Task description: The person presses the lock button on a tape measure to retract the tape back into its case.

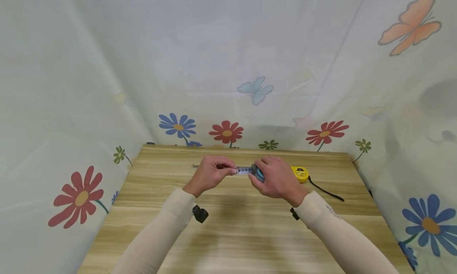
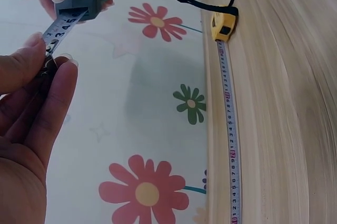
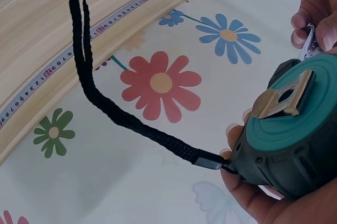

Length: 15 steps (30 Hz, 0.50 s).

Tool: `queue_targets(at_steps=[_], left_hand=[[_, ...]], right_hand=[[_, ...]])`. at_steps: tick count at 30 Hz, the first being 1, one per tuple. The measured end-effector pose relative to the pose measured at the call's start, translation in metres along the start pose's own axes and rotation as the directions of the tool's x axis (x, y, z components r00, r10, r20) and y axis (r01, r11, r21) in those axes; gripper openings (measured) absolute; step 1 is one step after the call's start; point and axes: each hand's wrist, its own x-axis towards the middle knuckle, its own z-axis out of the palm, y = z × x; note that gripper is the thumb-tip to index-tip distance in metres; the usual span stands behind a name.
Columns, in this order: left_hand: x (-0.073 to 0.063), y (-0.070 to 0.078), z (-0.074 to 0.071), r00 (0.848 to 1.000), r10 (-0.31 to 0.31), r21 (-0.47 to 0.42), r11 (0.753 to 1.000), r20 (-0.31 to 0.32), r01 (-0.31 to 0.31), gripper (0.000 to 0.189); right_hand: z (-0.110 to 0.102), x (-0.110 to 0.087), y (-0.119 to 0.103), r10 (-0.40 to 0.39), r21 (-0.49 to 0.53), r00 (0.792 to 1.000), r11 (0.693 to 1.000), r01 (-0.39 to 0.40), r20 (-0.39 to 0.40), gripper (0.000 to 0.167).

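My right hand (image 1: pixel 276 176) grips the dark grey and teal case of a tape measure (image 3: pixel 300 113), held up above the table. A metal belt clip (image 3: pixel 284 98) sits on the case's side, and a black strap (image 3: pixel 121 116) dangles from it. A short length of white blade (image 1: pixel 244 170) comes out of the case toward the left. Its end is pinched between thumb and fingers of my left hand (image 1: pixel 210 172), which partly hide the tip. Behind the hands lies a yellow tape measure (image 1: pixel 300 173) with its blade (image 2: pixel 231 129) drawn out along the table.
The wood-grain table (image 1: pixel 232 234) has its back edge against a pale hanging sheet (image 1: pixel 214 47) printed with flowers and butterflies. The sheet also rises on both sides. A black cord (image 1: pixel 326 191) trails from the yellow tape measure to the right.
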Motion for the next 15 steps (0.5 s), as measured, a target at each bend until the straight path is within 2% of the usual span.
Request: queue_targets(at_steps=[15], left_hand=[[0.003,0.005,-0.002,1.000,-0.009,-0.044,0.999,-0.006,0.008,0.006]], right_hand=[[-0.009,-0.001,-0.015,0.067,-0.027,0.997,0.997,-0.067,-0.031,0.034]])
